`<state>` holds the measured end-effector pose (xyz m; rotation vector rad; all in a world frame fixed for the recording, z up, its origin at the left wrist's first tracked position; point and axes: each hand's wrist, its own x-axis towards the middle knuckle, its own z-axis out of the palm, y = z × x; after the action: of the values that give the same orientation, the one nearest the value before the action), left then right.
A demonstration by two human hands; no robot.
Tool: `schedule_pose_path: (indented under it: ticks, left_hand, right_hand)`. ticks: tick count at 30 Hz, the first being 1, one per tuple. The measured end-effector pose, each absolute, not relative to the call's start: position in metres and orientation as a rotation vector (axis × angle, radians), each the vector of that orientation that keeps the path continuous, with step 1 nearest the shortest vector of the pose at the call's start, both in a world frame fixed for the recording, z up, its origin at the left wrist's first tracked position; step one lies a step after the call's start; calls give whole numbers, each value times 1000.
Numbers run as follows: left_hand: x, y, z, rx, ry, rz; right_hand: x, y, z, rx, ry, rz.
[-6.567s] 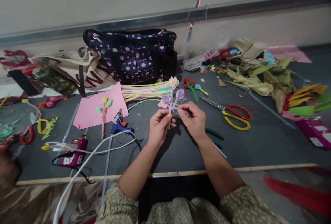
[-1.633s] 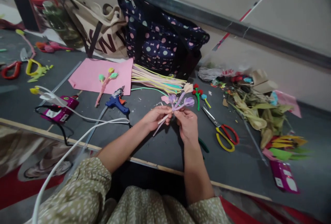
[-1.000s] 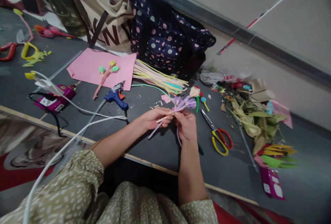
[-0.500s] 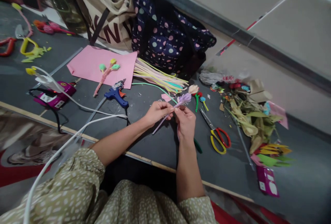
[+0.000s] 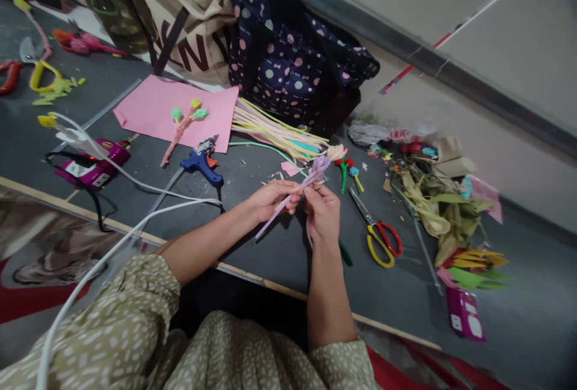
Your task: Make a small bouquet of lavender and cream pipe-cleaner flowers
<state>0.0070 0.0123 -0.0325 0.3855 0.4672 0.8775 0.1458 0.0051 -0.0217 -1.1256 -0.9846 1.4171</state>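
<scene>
Between my two hands, above the grey table, is a purple pipe-cleaner flower [image 5: 319, 166] with its head pointing away from me. Its light purple stem [image 5: 269, 226] slants down to the left, under my left hand [image 5: 280, 198], whose fingers are pinched on it. My right hand [image 5: 323, 207] pinches the base of the flower head from the other side. Another purple strand runs down beside my right wrist. Just beyond the head lies a cream fuzzy piece [image 5: 336, 152]. Scissors with red and yellow handles [image 5: 382, 243] lie to the right.
A blue glue gun [image 5: 205, 164] rests left of my hands, near a pink sheet [image 5: 148, 101] and a pipe-cleaner bundle [image 5: 274, 128]. White cable [image 5: 148, 213] crosses the table's left side. Bags [image 5: 288, 59] stand behind; dried husks [image 5: 433, 210] pile up at right.
The stem's free end has swung slightly down and left, and the strands look more spread. The flower head has tilted a little, while both hands remain pinched in nearly the same place.
</scene>
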Motion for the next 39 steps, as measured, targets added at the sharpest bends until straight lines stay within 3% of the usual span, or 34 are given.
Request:
schedule_pose_path:
  ticks: [7,19,39]
  left_hand:
    - [5,11,-30,462,571,864]
    - [12,9,-32,657,822,1280]
    - [15,7,-33,561,743,1250]
  right_hand:
    - [145,5,-21,-1154,-1019,1356]
    - [138,3,-31,-1162,-1188,1124]
    - [124,-1,-19,-1147,-965,1212]
